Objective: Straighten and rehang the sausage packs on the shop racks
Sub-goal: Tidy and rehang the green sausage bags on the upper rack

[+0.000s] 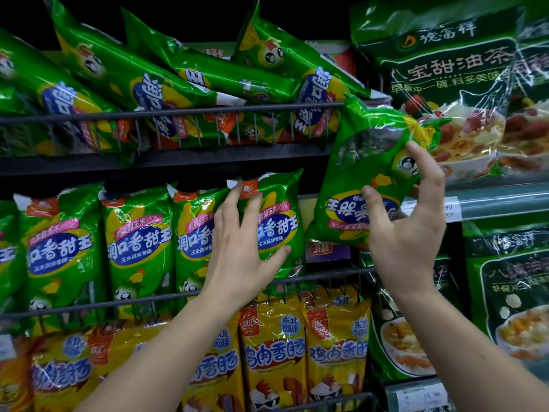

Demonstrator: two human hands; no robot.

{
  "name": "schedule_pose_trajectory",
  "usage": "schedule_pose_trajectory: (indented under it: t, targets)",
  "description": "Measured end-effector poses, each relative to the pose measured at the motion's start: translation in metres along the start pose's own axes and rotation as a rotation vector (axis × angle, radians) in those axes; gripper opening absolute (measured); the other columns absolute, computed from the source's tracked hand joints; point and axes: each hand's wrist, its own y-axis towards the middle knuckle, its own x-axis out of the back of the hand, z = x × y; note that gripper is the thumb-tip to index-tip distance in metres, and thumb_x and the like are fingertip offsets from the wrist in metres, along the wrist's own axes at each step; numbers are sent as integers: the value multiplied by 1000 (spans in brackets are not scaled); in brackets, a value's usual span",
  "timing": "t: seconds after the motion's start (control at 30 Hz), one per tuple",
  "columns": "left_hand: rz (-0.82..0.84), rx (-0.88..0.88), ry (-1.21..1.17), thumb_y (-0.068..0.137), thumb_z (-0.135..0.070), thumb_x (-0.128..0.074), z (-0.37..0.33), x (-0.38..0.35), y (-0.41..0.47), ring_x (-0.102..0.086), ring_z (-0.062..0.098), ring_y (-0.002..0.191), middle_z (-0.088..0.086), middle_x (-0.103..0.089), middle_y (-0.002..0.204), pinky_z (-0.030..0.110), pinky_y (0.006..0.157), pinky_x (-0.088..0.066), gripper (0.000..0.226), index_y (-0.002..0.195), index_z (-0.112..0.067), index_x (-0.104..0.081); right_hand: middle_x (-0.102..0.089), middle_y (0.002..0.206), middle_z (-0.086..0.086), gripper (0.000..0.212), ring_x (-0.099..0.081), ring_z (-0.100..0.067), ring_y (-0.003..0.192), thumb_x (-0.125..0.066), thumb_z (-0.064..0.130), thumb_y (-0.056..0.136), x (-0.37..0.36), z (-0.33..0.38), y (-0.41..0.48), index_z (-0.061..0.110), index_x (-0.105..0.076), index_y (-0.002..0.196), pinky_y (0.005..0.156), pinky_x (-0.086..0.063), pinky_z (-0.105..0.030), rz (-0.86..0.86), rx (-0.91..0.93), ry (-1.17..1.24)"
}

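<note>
Fingers of the left hand spread straight across the fronts of two upright packs, with the thumb lying on the rightmost upright pack; this grip is released, flat against the foil. The right hand holds an upside-down green pack by its right edge, thumb pressed on the printed front, so this grip is grasping the pack. The pack hangs tilted in the air, clear of every rack, and its lower corner is just beside the rightmost upright pack.

Below the hands, yellow packs stand close together in the lowest rack. Behind the left hand, a row of green packs stands upright and edge to edge behind the middle rack's front wire. The row ends at the rightmost upright pack, and a narrow open slot shows between it and the held pack. A dark gap runs above the tops of the row.

Higher up, tumbled green packs lie slanted and overlapping over the top rack's wire. To the right, dark-green bags crowd the held pack's upper edge above a shelf rail
</note>
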Motion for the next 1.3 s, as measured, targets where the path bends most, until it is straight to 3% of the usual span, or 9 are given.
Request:
schedule_pose_trajectory:
  t: [0.23,0.37,0.43,0.6,0.7,0.8,0.93,1.1,1.3]
  targets:
    - [117,-54,-295,80,-59,-68,-30,7,-5,-39,-2,126,-17,-47,130,16,106,-32,72,139,-26,-45,-45,148,6,63,-40,-10,139,-70,18,93,15,15,6,17,-38,147,116,-34,-39,-58,-125,105]
    - [190,103,-587,71,-40,-82,-48,10,-9,-44,-32,98,-36,-50,104,-6,77,-35,57,116,-42,-47,-45,142,19,62,-38,12,132,-70,21,92,15,22,-4,20,-39,147,108,-33,-11,-9,-236,168]
    - [124,193,-692,69,-33,-85,-49,10,-10,-49,-31,92,-29,-57,100,-5,70,-38,50,108,-38,-54,-45,130,29,60,-43,23,118,-70,21,92,13,23,-10,21,-40,145,96,-37,-4,7,-306,200]
    - [9,355,-913,65,-26,-87,-43,17,-12,-66,-4,77,-17,-68,88,9,59,-47,43,99,-39,-63,-66,108,0,58,-68,-15,94,-75,32,87,8,18,-18,31,-42,135,82,-57,-49,65,-508,249]
    - [-54,415,-1095,70,-11,-84,-42,20,-11,-73,11,73,-2,-74,81,18,58,-53,44,107,-27,-67,-71,100,0,59,-71,-22,92,-77,51,76,6,14,-22,42,-42,122,81,-56,-54,120,-577,243]
    - [-132,450,-1215,75,-9,-79,-38,22,-7,-73,25,92,5,-76,95,26,66,-57,29,101,-14,-68,-75,92,4,55,-73,-20,87,-74,60,69,6,15,-26,47,-41,111,80,-57,-54,205,-593,213]
    - [-216,459,-1298,84,-8,-72,-36,33,-1,-71,17,80,-5,-74,82,27,59,-58,17,95,-18,-64,-75,73,0,54,-73,-17,72,-73,59,76,9,17,-34,33,-41,111,75,-57,-51,331,-552,27]
    - [-259,361,-1137,84,-11,-74,-28,48,6,-72,19,88,-1,-75,92,38,80,-58,25,107,-14,-67,-66,59,10,43,-64,-6,60,-68,70,71,12,20,-36,32,-54,86,62,-55,-42,380,-407,-267]
    - [-163,286,-996,83,-14,-76,-23,56,9,-73,20,83,1,-76,88,36,71,-59,16,98,-20,-72,-61,76,16,32,-60,-6,71,-67,60,75,12,25,-26,31,-59,87,63,-54,-43,302,-138,-154]
